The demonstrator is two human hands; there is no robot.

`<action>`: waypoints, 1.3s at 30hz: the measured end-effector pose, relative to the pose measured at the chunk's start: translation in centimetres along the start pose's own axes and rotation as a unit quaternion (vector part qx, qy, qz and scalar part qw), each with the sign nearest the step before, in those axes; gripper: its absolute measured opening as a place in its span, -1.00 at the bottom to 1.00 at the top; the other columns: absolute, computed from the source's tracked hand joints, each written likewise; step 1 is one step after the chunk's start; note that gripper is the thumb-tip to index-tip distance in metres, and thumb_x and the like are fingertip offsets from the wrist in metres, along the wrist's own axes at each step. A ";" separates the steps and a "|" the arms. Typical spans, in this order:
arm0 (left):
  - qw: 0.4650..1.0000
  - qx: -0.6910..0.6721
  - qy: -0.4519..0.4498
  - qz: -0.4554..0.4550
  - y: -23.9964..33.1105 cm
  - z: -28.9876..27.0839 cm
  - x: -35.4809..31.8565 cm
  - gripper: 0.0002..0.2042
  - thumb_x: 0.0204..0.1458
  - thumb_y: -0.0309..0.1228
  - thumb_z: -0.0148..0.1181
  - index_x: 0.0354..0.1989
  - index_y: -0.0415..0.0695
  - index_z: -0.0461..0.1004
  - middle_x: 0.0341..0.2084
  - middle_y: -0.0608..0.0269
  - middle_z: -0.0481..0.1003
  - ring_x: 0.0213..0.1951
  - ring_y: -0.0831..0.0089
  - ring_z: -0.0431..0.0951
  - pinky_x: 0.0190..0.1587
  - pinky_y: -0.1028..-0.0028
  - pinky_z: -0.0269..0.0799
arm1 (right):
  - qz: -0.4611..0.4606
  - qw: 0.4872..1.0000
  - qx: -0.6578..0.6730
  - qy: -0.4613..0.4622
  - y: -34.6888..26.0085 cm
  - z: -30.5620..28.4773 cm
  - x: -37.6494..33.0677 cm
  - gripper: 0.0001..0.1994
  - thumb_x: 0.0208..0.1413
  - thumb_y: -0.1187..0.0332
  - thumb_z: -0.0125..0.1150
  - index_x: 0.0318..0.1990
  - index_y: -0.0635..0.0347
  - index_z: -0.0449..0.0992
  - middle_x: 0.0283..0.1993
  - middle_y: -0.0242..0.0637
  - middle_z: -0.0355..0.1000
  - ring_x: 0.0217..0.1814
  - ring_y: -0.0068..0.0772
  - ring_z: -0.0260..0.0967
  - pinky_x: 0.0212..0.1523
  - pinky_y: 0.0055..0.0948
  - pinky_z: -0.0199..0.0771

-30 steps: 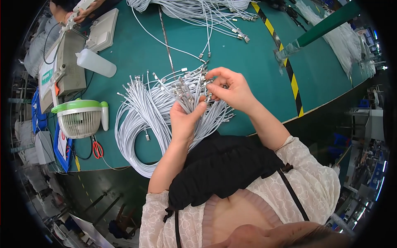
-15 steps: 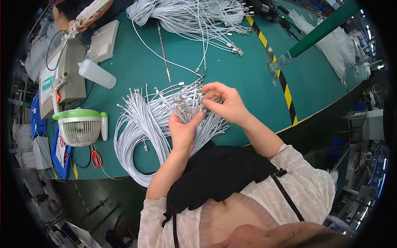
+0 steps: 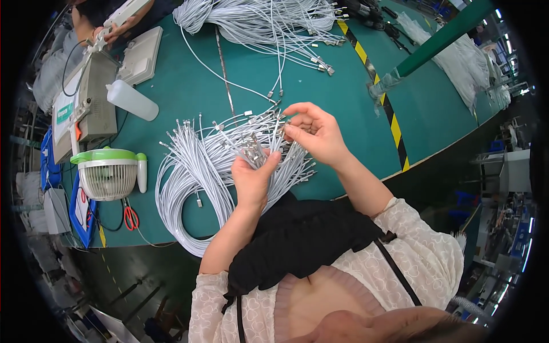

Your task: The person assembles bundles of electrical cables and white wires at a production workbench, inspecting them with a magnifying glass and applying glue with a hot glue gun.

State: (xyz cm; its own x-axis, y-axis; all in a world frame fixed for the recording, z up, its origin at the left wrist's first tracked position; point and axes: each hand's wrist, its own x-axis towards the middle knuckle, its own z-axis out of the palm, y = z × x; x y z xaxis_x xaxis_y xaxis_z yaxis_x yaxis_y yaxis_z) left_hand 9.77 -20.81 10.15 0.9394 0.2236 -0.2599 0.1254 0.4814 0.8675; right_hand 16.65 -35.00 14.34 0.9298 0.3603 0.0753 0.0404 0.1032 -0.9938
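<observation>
right hand (image 3: 321, 137) shifts toward tabletop's (image 3: 337, 86) far edge, hold unclear, perhaps separating cables (image 3: 196, 163) while left hand (image 3: 251, 178) grips some, next needing light pinching.

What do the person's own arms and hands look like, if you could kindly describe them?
The left hand and right hand wear no gloves, and the forearms are bare. The left sleeve and right sleeve are cream, with a pale looping pattern.

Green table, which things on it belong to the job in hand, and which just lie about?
Likely the job: near white cable bundle; metal cable ends, bunched in the left hand, right hand beside them; similar far cable pile, untouched.

Likely lying about: white bottle; red scissors; green-topped slatted appliance.
</observation>
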 end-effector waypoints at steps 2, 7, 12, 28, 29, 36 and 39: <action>0.999 0.036 0.000 -0.003 0.4 0.1 -0.3 -0.76 -0.25 -0.63 0.26 -0.38 -0.21 0.36 -0.46 0.34 0.41 -0.41 0.58 0.41 -0.32 0.60 0.35 | 0.003 1.000 -0.002 0.012 -0.1 0.2 -0.5 -0.78 -0.04 0.53 0.13 -0.19 0.30 0.34 -0.42 -0.35 0.41 -0.39 -0.65 0.35 -0.36 -0.64 0.39; 0.997 0.060 0.038 -0.037 0.2 -0.2 -0.6 -0.72 -0.28 -0.64 0.28 -0.37 -0.22 0.33 -0.48 0.33 0.40 -0.41 0.56 0.41 -0.35 0.59 0.34 | 0.011 1.000 0.026 -0.007 1.1 -0.6 0.0 -0.88 -0.04 0.49 0.13 -0.32 0.30 0.41 -0.47 -0.38 0.40 -0.44 -0.67 0.34 -0.41 -0.64 0.37; 0.999 0.048 0.003 0.013 -0.5 0.0 -0.9 -0.80 -0.26 -0.64 0.26 -0.47 -0.18 0.37 -0.57 0.37 0.40 -0.53 0.60 0.38 -0.44 0.63 0.28 | 0.088 0.994 -0.062 -0.031 -0.5 -1.1 -0.5 -0.89 -0.03 0.47 0.12 -0.35 0.33 0.41 -0.49 -0.38 0.39 -0.47 -0.69 0.32 -0.44 -0.67 0.35; 1.000 -0.002 -0.002 -0.002 0.0 0.5 -1.3 -0.83 -0.21 -0.63 0.24 -0.47 -0.17 0.37 -0.54 0.39 0.41 -0.49 0.65 0.38 -0.39 0.64 0.30 | -0.001 0.998 0.049 -0.050 -0.1 -1.7 -1.1 -0.77 0.08 0.52 -0.06 -0.09 0.30 0.28 -0.40 -0.27 0.42 -0.38 -0.55 0.40 -0.36 -0.58 0.44; 1.000 0.001 0.004 -0.004 0.1 0.5 -1.3 -0.83 -0.21 -0.63 0.24 -0.47 -0.17 0.37 -0.54 0.39 0.41 -0.49 0.65 0.38 -0.39 0.64 0.30 | 0.003 0.997 0.054 -0.053 -0.1 -1.6 -1.1 -0.77 0.08 0.52 -0.06 -0.09 0.30 0.28 -0.40 -0.27 0.42 -0.38 -0.55 0.40 -0.36 -0.58 0.44; 1.000 0.024 -0.010 0.004 0.0 0.5 -1.6 -0.85 -0.20 -0.63 0.24 -0.50 -0.18 0.38 -0.57 0.40 0.41 -0.50 0.66 0.37 -0.39 0.64 0.29 | -0.033 0.999 -0.012 -0.036 -0.4 -0.9 -1.0 -0.76 0.03 0.52 0.02 -0.11 0.31 0.29 -0.41 -0.29 0.42 -0.38 -0.59 0.38 -0.36 -0.59 0.43; 1.000 0.026 -0.014 0.003 0.0 0.5 -1.5 -0.86 -0.21 -0.62 0.25 -0.51 -0.19 0.39 -0.58 0.39 0.41 -0.51 0.66 0.37 -0.40 0.64 0.28 | 0.005 0.999 -0.009 -0.036 -0.3 -1.0 -1.0 -0.75 0.00 0.50 0.08 -0.13 0.29 0.30 -0.42 -0.31 0.42 -0.37 -0.63 0.37 -0.36 -0.63 0.39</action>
State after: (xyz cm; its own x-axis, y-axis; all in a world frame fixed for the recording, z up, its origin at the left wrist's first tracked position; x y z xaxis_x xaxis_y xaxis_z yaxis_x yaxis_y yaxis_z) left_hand 8.50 -21.59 10.81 0.9483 0.2023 -0.2443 0.1365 0.4350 0.8900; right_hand 16.09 -36.30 14.47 0.9012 0.4276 0.0709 0.0391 0.0826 -0.9958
